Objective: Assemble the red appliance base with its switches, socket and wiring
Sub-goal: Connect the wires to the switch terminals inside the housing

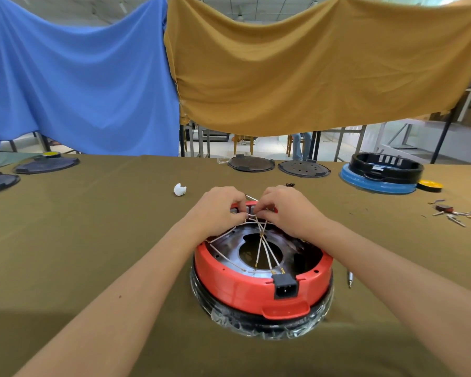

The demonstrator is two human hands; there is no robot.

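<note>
The round red appliance base (239,289) lies upside down in the middle of the table, on a black rim wrapped in clear film. A black power socket (285,287) sits in its near wall. Several white wires (261,247) run from the socket and the inner metal plate up to the far rim. My left hand (220,210) and my right hand (286,209) meet over that far rim, and the fingertips of both pinch the wire ends there. The switches at the far rim are mostly hidden under my fingers.
A screwdriver (350,278) lies right of the base. Loose terminals and small parts (457,213) are scattered far right. A blue and black base (381,174), dark round lids (252,163) and a white crumpled scrap (179,189) lie further back. Blue and ochre cloths hang behind.
</note>
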